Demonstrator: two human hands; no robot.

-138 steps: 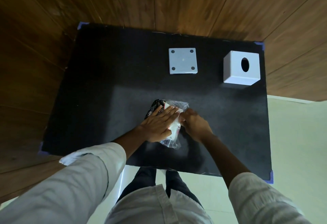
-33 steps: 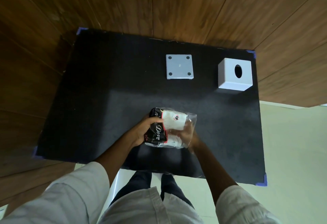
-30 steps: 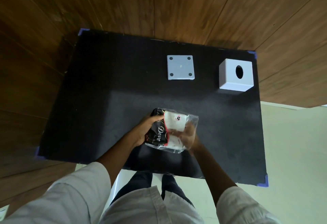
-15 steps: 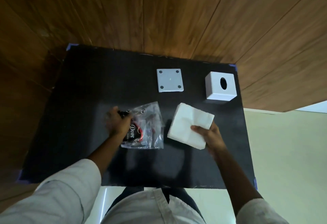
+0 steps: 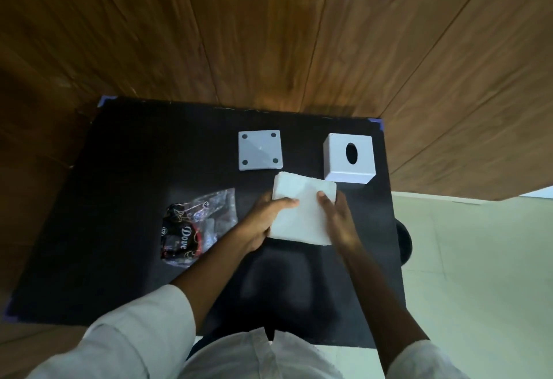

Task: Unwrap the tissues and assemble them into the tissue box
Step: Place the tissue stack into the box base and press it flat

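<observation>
The empty plastic wrapper [image 5: 196,226], clear with a black printed end, is lying crumpled on the black mat [image 5: 119,169], apart from both hands; the left hand [image 5: 264,220] is gripping the left edge of the white tissue stack [image 5: 302,209], thumb lying on top and fingers curling beneath; the stack is sitting bare and tilted between the hands, above the mat, just in front of the grey base plate [image 5: 260,150]; the right hand [image 5: 339,220] is clasping its right edge, thumb pressing on top; the white tissue box cover [image 5: 350,159], oval slot facing up, is standing at the far right corner.
</observation>
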